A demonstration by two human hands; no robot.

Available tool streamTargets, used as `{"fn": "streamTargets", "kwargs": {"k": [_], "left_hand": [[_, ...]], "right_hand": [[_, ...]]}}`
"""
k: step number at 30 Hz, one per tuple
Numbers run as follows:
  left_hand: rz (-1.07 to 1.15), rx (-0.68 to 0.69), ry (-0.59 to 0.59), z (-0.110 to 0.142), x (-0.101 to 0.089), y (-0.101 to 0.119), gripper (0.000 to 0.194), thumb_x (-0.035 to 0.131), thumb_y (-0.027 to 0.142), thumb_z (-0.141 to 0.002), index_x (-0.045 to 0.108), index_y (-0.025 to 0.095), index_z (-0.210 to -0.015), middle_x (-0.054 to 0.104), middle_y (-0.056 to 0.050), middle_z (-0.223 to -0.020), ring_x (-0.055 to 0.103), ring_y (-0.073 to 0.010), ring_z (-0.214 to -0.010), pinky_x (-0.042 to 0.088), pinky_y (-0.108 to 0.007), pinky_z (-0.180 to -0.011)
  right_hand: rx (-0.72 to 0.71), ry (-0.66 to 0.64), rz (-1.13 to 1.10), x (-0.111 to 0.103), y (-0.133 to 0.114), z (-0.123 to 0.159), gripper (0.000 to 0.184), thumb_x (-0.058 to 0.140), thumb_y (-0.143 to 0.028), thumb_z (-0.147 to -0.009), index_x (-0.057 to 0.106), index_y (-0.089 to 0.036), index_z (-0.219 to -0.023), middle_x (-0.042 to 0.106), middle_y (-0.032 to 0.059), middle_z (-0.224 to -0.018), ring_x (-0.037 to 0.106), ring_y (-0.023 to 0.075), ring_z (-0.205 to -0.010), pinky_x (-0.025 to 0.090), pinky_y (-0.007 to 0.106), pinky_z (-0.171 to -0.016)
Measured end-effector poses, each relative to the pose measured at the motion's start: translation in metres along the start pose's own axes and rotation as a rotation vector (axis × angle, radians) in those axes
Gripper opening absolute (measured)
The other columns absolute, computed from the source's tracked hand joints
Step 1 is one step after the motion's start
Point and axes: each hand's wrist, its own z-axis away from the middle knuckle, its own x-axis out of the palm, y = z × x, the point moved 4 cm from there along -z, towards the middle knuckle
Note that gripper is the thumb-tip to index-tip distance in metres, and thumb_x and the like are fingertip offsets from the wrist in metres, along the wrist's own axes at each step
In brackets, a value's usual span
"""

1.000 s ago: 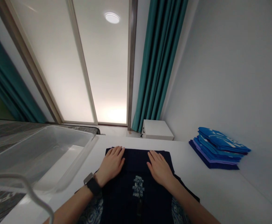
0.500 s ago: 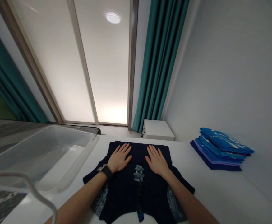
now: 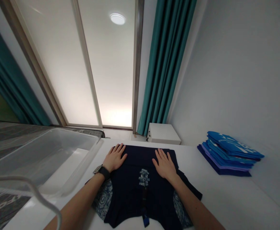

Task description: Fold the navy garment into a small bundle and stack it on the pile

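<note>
Compared with the first picture, the navy garment [image 3: 135,195] lies farther up the white tabletop [image 3: 190,166], and its curved neckline and the blue tag [image 3: 145,221] at the near end now show. Since the second picture, the left hand [image 3: 114,158] is farther left, at the garment's far left corner, with the wristwatch [image 3: 102,171] shifted along with it. The left forearm now covers most of the left sleeve, which spread into view then. The right hand [image 3: 165,164] sits slightly farther right.
</note>
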Motion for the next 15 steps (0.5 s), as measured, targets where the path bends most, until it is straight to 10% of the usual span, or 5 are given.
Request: {"fn": "streamTargets", "kwargs": {"k": [7,15], "left_hand": [[-0.006,0.009,0.001,0.002,-0.002,0.002,0.056,0.035,0.046,-0.097,0.038,0.021,-0.147,0.034,-0.005,-0.154,0.029,-0.0269,-0.143,0.024,-0.047,-0.116],[-0.003,0.008,0.017,0.002,0.000,0.001,0.054,0.034,0.047,-0.097,0.039,0.025,-0.146,0.037,-0.004,-0.153,0.030,-0.0263,-0.143,0.024,-0.050,-0.115]], "right_hand": [[0.113,-0.002,0.035,0.003,0.050,-0.001,0.066,0.022,-0.049,-0.097,0.026,-0.011,-0.151,0.021,0.0104,-0.158,0.018,0.0249,-0.146,0.011,0.047,-0.117],[0.113,0.013,0.038,0.001,0.051,0.001,0.065,0.022,-0.048,-0.098,0.028,-0.010,-0.150,0.022,0.0109,-0.158,0.019,0.0242,-0.145,0.015,0.048,-0.116]]}}
